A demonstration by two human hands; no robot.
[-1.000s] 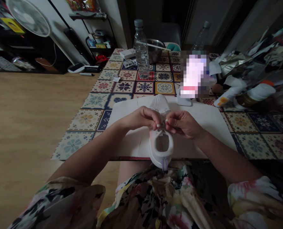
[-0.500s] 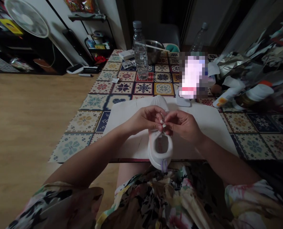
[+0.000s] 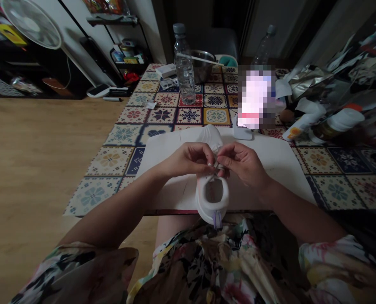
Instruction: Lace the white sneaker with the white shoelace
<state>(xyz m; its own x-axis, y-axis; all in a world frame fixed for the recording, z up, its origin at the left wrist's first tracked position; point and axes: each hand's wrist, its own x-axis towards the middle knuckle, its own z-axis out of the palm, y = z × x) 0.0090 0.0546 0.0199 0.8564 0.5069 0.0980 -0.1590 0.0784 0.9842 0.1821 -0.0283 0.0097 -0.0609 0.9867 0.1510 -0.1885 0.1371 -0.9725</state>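
Observation:
A small white shoe (image 3: 212, 198) with a purple heel tab lies on a white sheet (image 3: 270, 156), its heel over the table's near edge and its toe pointing away. My left hand (image 3: 188, 159) and my right hand (image 3: 241, 162) meet over the shoe's tongue. Both pinch with their fingertips at the lace area just above the shoe's opening. The lace itself is too small and too hidden by the fingers to make out clearly.
The low table wears a patterned tile cloth (image 3: 121, 135). A clear water bottle (image 3: 184, 63), a metal bowl (image 3: 203, 65) and a second bottle (image 3: 263, 46) stand at the back. Cluttered packets and tubes (image 3: 327, 114) fill the right side. A fan (image 3: 29, 23) and wooden floor are at left.
My hands have drawn closer together over the shoe's tongue, fingertips now touching. The shoe stays in place.

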